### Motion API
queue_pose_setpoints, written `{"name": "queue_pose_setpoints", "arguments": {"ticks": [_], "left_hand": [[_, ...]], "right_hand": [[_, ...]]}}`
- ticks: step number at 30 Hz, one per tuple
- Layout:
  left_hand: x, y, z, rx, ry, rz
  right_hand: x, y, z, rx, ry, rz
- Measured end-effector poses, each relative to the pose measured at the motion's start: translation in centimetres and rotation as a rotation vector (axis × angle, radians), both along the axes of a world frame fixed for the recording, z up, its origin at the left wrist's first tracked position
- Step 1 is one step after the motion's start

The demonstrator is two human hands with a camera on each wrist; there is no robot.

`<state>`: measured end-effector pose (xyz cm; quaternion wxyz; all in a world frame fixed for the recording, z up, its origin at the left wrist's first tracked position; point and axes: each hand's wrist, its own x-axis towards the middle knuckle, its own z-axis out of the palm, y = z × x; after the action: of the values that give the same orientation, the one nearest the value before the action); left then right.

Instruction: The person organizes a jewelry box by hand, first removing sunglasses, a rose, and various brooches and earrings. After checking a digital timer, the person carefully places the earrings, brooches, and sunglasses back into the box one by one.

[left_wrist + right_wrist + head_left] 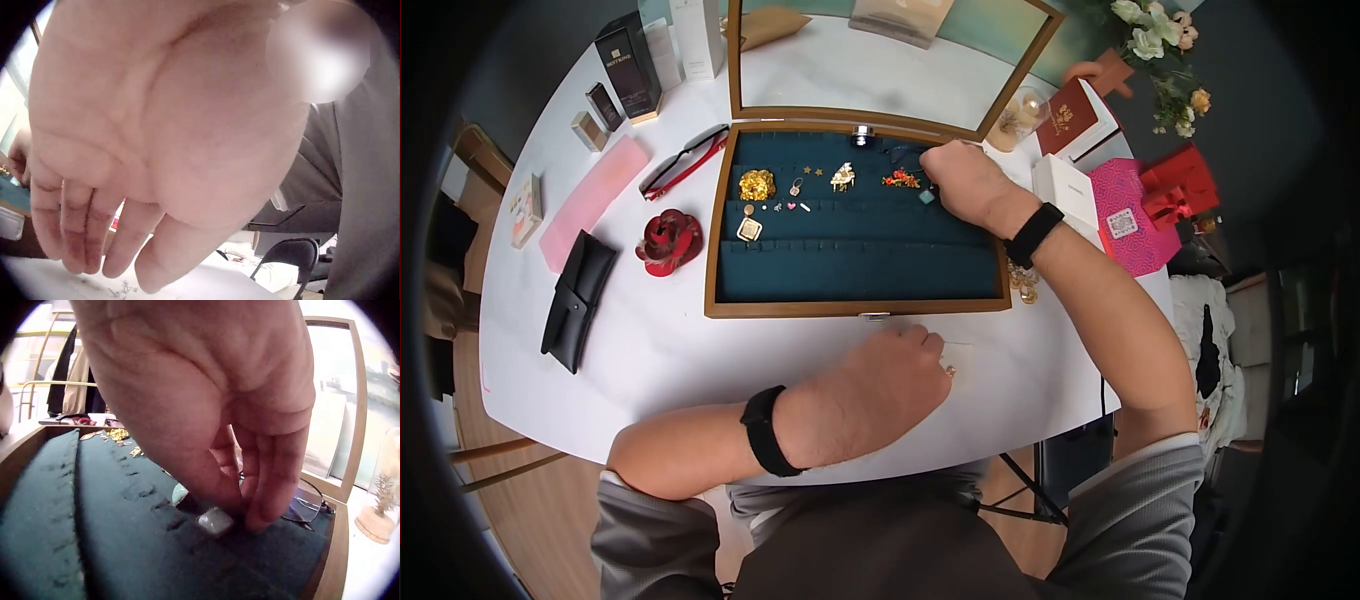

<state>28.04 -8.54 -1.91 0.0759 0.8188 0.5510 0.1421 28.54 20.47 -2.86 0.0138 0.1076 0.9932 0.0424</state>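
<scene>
Over the right rear of the dark teal jewellery case (840,272), the right hand (975,185) is lowered to the lining. In the right wrist view, the thumb and fingertips of the right hand (212,394) pinch at a pale square stone piece (215,524); a teal stone piece (179,494) lies beside it. The left hand (870,385) is over the white table in front of the case, its fingers loosely extended and holding nothing in the left wrist view. Small jewellery pieces (125,290) lie below its fingertips.
The case's glass lid (1045,45) stands raised behind. Gold brooch (757,184), red glasses (690,160), black pouch (580,300) and red flower (668,242) are leftward. At the right are a white box (1065,190), pink envelope (1135,220) and glass dome (384,487).
</scene>
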Motion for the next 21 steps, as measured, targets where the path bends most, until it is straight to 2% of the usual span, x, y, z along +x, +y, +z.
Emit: {"name": "queue_pose_setpoints", "arguments": {"ticks": [8,15,18,21], "left_hand": [[1.0,-0.3,-0.1,-0.190,0.160,-0.010],[1.4,-0.9,-0.6,-0.216,0.174,-0.001],[1.7,-1.0,-1.5,-0.110,0.196,0.058],[1.4,-0.8,-1.1,-0.203,0.185,0.026]], "right_hand": [[0.8,0.6,0.4,-0.037,-0.038,-0.008],[1.1,0.9,0.1,-0.115,0.049,0.012],[0.9,0.8,-0.3,-0.097,0.071,-0.008],[1.0,0.5,0.0,-0.082,0.109,-0.052]]}}
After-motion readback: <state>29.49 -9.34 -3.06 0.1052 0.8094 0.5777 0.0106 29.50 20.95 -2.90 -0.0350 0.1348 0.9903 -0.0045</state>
